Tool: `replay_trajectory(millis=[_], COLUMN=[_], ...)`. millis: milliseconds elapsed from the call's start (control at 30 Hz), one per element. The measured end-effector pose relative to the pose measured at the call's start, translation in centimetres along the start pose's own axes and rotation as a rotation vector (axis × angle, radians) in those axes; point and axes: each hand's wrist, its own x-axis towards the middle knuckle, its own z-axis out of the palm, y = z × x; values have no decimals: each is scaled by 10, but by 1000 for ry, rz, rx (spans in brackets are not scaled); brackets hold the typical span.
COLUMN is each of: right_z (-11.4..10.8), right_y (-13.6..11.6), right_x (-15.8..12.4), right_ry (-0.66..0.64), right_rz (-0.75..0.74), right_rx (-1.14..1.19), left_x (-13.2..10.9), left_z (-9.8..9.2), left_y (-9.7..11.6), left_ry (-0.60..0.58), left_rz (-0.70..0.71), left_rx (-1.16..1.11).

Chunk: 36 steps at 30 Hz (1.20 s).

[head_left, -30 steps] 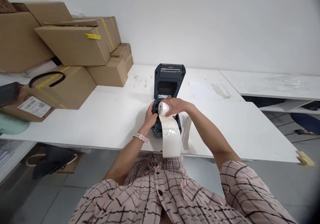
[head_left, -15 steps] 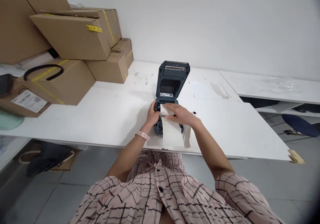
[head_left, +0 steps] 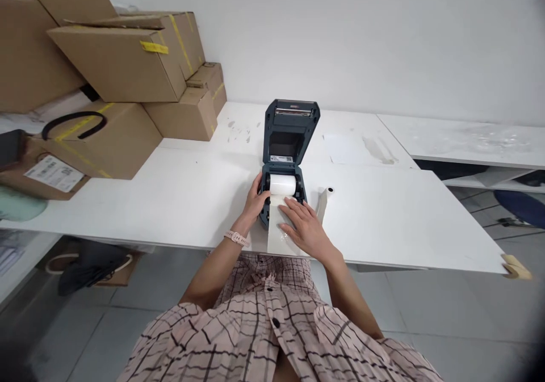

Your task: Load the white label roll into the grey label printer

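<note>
- Clamped on the left wall of the label printer [head_left: 283, 168] with the left hand [head_left: 254, 201]; fingers along the outer side, thumb over the inner edge; thumb contact with the paper roll [head_left: 283, 185] hard to judge at this size
- Laid palm down with the right hand [head_left: 307, 231] on the paper strip [head_left: 276, 229]; fingers slightly apart and fairly flat, fingertips just near of the roll
- Lying crosswise inside the printer, white, between its two sides; unrolled toward the near side as the strip, down to the near edge of the white table [head_left: 204, 200]
- Raised and tilted back at the far side of the printer, the dark lid [head_left: 292, 129]
- Lying on the table just right of the printer, a small roll [head_left: 328, 191] with a dark core; trailing a narrow strip [head_left: 322, 207] toward the near side, close to the right hand
- Stacked at the far left, cardboard boxes [head_left: 123, 61] with yellow tape; curved above one, a black band [head_left: 74, 117]
- Fastened around the left wrist, a pink wristband [head_left: 237, 238]
</note>
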Motion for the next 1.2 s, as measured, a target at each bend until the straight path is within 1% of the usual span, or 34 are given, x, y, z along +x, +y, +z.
replay_trajectory(millis=[100, 233, 367, 433, 467, 500, 533, 567, 633, 667, 700, 767, 833, 900, 933, 967, 1033, 1133, 1200], right_z=[-2, -1, -2, -12, -20, -31, -43, -57, -86, -99, -110, -126, -133, -132, -131, -130, -127, -120, -107], right_y=[-2, -4, -4, -1, 3, 8, 15, 25, 47, 60, 72, 93, 103, 104, 101, 96, 83, 57, 40], right_x=[-4, -6, -8, -8, -7, -3, 4, 15, 49, 71, 95, 144, 186, 211, 215, 215, 200, 155, 118], right_ry=[0, -12, -15, -38, -48, -33, 23, 112, 412, 507, 557, 555, 458, 345, 311, 300, 339, 428, 451], right_rz=[1, 12, 19, 4, 1, 7, 27, 57, 122, 123, 110, 72, 72, 89, 93, 91, 75, 56, 71], right_rx=[4, 33, 99, 183, 247, 312, 366, 410, 410, 414, 431, 485, 555, 602, 614, 620, 616, 584, 574], left_x=[-5, -11, -22, -24, -25, -25, -24, -24, -23, -23, -23, -26, -33, -41, -45, -49, -55, -62, -67], left_z=[-1, 3, 4, 2, 1, 0, -1, -2, -3, -3, -3, -3, -2, -1, -1, -1, -1, -5, -10], left_y=[0, 6, 8, 6, 6, 5, 4, 5, 6, 8, 9, 11, 11, 10, 9, 9, 8, 6, 4], left_ry=[-4, 41, 15, 0, -5, -10, -18, -29, -53, -60, -63, -53, -41, -38, -39, -41, -48, -65, -87], left_rz=[17, 45, 58, 45, 35, 23, 12, 1, -20, -28, -33, -43, -65, -102, -123, -140, -157, -150, -145], left_rx=[4, 112, 164, 156, 153, 150, 147, 143, 146, 154, 161, 168, 156, 134, 123, 111, 89, 81, 94])
